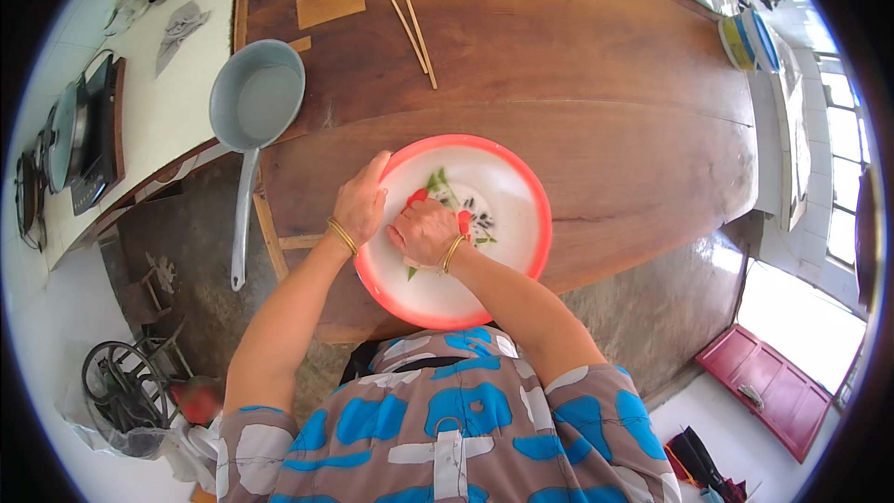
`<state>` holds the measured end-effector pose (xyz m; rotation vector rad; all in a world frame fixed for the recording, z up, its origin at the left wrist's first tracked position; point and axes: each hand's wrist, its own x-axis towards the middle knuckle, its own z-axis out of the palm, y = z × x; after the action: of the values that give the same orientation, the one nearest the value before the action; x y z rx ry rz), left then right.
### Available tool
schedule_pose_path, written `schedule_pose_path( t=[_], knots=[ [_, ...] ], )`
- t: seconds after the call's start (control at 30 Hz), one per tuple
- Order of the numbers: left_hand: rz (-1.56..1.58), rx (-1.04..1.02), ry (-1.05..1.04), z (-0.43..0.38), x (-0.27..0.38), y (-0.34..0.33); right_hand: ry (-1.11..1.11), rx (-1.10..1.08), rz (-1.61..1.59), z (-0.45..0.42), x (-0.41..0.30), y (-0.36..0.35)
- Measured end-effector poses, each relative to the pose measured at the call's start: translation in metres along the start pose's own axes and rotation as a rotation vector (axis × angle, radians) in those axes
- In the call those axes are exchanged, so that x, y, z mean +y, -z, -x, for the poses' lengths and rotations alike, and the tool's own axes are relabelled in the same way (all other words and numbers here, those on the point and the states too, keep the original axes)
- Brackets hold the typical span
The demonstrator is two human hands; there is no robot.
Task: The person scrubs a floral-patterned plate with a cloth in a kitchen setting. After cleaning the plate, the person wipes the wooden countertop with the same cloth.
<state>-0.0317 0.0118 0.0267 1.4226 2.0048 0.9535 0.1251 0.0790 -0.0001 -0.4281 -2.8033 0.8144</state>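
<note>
A white enamel basin (513, 188) with a red rim and a painted flower pattern sits near the wooden table's front edge. My left hand (361, 201) holds its left rim, thumb inside and fingers towards the outer side. Inside the basin, my right hand (427, 229) is curled, knuckles up, over the left part of the pattern. Whether anything lies under that hand is hidden. Gold-coloured bangles circle both wrists.
A grey saucepan (257, 94) with a long handle stands at the table's left edge. Two chopsticks (412, 28) lie farther back on the wooden table (559, 35). An induction cooker (98, 140) is on the left counter; a plastic tub (749, 42) stands at the right.
</note>
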Motion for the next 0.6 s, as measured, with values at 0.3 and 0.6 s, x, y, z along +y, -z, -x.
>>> schedule_pose_path(
  t=[0.3,0.6],
  knots=[
    [-0.079,-0.007,0.077,-0.005,-0.001,-0.003,-0.458,0.092,0.078,0.013,-0.022,0.017],
    [-0.053,0.005,0.106,-0.001,0.007,0.0,-0.508,0.32,-0.115,0.042,-0.001,-0.006]
  ],
)
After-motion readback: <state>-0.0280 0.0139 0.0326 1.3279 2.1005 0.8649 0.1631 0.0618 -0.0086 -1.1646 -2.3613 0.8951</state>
